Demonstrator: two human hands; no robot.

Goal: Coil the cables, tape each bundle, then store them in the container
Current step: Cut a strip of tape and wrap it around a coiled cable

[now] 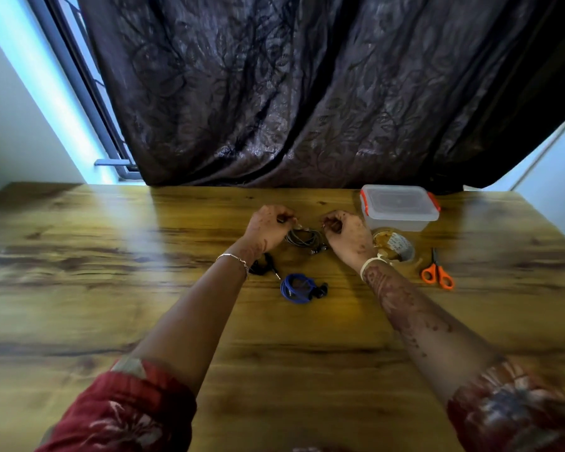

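A grey cable (304, 238) lies in a loose coil on the wooden table (111, 288), between my two hands. My left hand (268, 225) has its fingers curled and pinches one end of this cable. My right hand (344, 231) is curled on the cable's other side and pinches another part of it. A coiled blue cable (297, 288) lies nearer to me. A black cable (264, 267) sits partly hidden under my left wrist. The clear container (398, 207) with orange clips stands shut at the back right. A roll of clear tape (393, 246) lies in front of it.
Orange-handled scissors (437, 272) lie to the right of the tape. A dark curtain (307, 93) hangs behind the table's far edge. The wooden top stretches wide to the left and toward me.
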